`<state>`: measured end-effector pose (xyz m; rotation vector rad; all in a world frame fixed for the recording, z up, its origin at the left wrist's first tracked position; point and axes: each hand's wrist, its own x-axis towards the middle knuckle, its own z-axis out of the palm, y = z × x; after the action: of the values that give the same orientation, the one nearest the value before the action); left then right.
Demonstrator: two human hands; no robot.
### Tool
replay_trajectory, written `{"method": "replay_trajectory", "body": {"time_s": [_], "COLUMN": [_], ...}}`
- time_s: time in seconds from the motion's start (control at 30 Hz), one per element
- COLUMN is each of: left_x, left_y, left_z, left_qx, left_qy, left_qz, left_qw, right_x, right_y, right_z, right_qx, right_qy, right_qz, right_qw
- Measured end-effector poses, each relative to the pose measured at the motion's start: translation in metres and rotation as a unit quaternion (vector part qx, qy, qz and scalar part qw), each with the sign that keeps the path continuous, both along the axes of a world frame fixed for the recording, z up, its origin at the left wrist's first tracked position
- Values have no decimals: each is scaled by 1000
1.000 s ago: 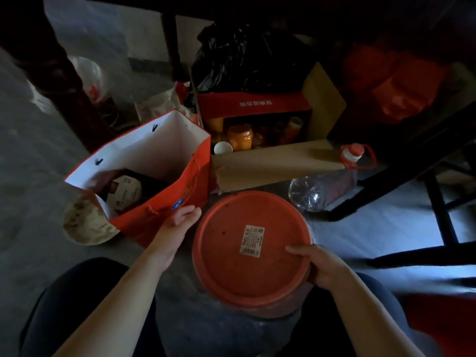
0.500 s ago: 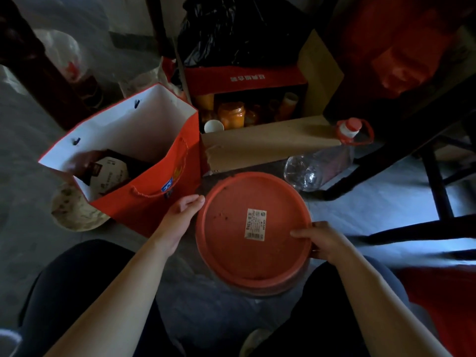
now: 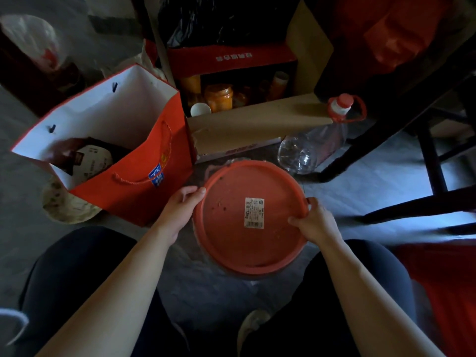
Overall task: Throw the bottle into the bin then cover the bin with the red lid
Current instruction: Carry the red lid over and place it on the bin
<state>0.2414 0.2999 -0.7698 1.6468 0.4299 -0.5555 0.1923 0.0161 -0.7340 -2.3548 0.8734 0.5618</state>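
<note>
The round red lid [image 3: 231, 228] with a white label lies flat over the bin, whose rim shows only as a thin edge [image 3: 239, 275] below it. My right hand [image 3: 315, 221] grips the lid's right rim, thumb over the edge. My left hand [image 3: 181, 206] rests with its fingertips against the lid's left rim. A clear plastic bottle [image 3: 309, 148] with a red cap and handle lies on the floor behind the lid, to the right. The inside of the bin is hidden.
A red paper bag [image 3: 134, 181] with items inside stands to the left. A cardboard box [image 3: 247, 124] of jars sits behind the lid. Dark chair legs [image 3: 432, 161] stand at the right. A dirty white bowl [image 3: 64, 207] lies by the bag. My knees frame the bin.
The lid has come down level over the bin. My left hand has moved from beside the bag to the lid's left rim. My right hand stays on the right rim.
</note>
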Motion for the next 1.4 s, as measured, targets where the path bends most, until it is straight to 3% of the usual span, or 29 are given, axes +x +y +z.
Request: {"method": "replay_trajectory", "body": {"time_s": [0.1, 0.63, 0.77, 0.87, 1.1, 1.4], "left_x": [0, -3, -5, -5, -5, -5], "left_y": [-3, -3, -4, -7, -11, -16], "left_z": [2, 2, 4, 4, 10, 9], "left_qx": [6, 97, 112, 122, 126, 124], "left_qy": [-3, 11, 10, 3, -9, 1], "left_qz": [-1, -25, -32, -26, -25, -13], "left_qw": [1000, 995, 993, 992, 992, 992], "right_x": [-3, 4, 1, 4, 12, 17], "right_y": [3, 7, 28, 55, 93, 97], "right_z": [0, 5, 16, 27, 7, 0], "right_qx": [-56, -94, -138, -126, -80, -88], "right_qy": [46, 110, 38, 4, 68, 113], "right_qz": [43, 77, 123, 214, 316, 327], "right_qw": [996, 987, 982, 969, 943, 934]}}
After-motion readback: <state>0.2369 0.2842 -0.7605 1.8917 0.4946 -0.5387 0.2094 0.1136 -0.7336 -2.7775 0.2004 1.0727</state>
